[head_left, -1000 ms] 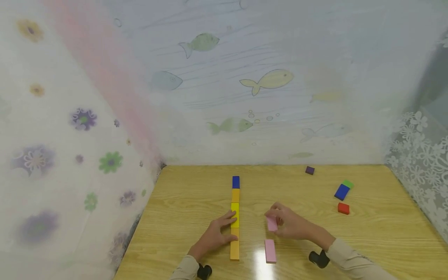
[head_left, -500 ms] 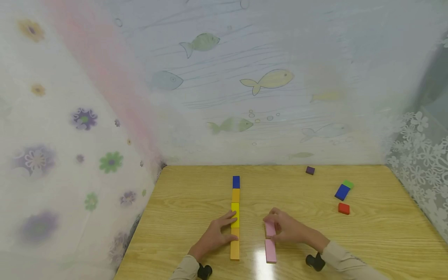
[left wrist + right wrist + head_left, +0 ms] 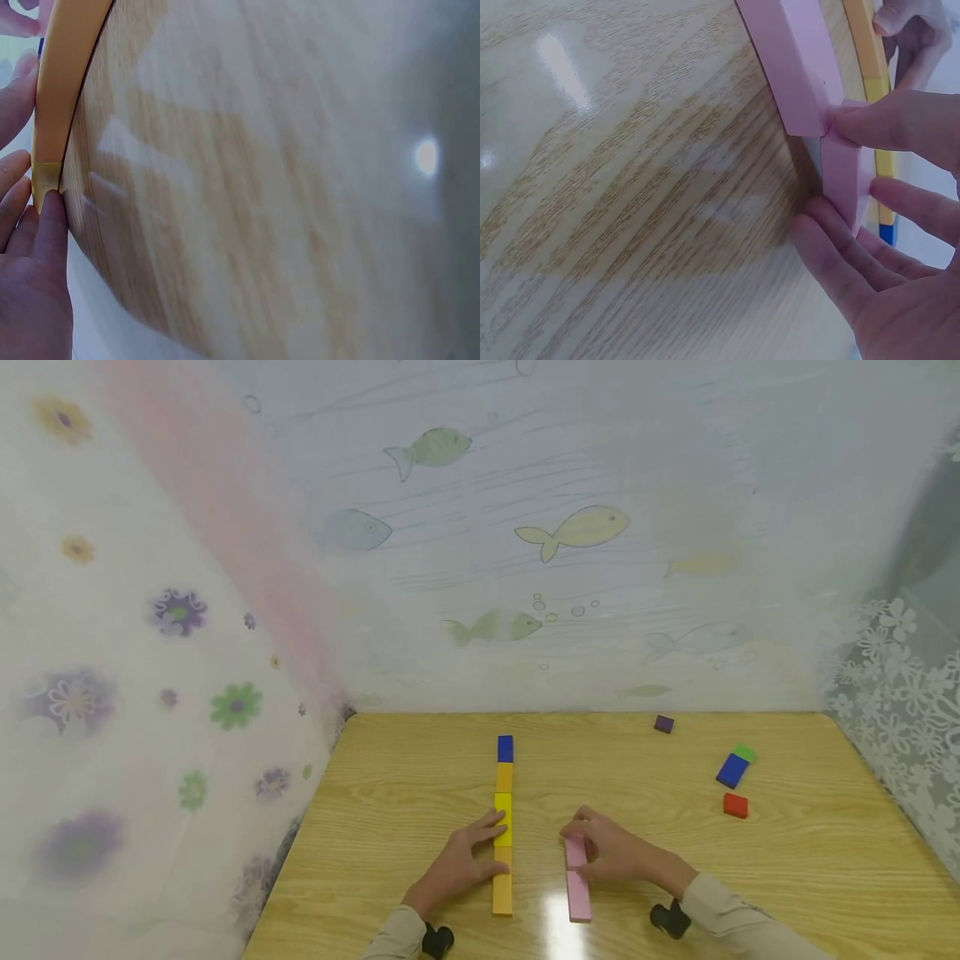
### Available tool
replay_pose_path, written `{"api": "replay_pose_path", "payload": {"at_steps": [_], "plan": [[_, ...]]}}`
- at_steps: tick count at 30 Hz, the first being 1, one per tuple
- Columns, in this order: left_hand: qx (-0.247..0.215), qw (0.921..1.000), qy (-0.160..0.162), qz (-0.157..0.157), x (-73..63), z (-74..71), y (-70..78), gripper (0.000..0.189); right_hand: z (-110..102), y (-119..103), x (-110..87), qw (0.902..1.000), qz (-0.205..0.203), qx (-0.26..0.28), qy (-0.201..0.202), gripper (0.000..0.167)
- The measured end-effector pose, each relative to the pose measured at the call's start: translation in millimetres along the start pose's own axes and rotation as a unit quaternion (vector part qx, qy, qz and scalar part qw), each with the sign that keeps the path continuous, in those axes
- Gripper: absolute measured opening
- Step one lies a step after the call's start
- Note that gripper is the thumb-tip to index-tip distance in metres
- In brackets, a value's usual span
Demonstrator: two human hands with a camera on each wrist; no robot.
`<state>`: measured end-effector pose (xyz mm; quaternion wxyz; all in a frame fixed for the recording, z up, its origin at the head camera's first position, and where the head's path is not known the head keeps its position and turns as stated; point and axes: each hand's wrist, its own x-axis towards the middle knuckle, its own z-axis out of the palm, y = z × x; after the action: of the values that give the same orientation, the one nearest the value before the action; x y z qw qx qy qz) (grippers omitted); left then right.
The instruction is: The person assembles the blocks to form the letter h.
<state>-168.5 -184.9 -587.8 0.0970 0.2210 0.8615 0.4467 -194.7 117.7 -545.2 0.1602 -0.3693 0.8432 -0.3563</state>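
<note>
A row of blocks runs away from me on the table: a long orange block [image 3: 502,893], a yellow block [image 3: 503,806], a shorter orange block [image 3: 505,777] and a blue block [image 3: 506,749] at the far end. My left hand [image 3: 457,862] rests along the row's left side, fingertips on the yellow block and thumb on the long orange one. To the right, my right hand [image 3: 618,847] pinches a pink block [image 3: 844,169] between thumb and fingers. Its near end meets a second pink block [image 3: 578,897]; in the right wrist view the two sit slightly out of line.
At the right of the table lie a red block [image 3: 736,806], a second blue block [image 3: 732,771] touching a green block [image 3: 744,752], and farther back a dark purple block [image 3: 663,724]. A curtain with painted fish [image 3: 592,528] rises behind the table's far edge.
My right hand has brought the pink block toward me and slightly left, down against the far end of the other pink block. The left hand has stayed on the row.
</note>
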Motion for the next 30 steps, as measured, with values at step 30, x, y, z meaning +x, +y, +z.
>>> {"api": "replay_pose_path", "payload": {"at_steps": [30], "plan": [[0.001, 1.0, 0.006, 0.002, 0.0, 0.2, 0.3, 0.065, -2.9, -2.0, 1.4, 0.9995, -0.004, -0.023, -0.019, 0.035]]}}
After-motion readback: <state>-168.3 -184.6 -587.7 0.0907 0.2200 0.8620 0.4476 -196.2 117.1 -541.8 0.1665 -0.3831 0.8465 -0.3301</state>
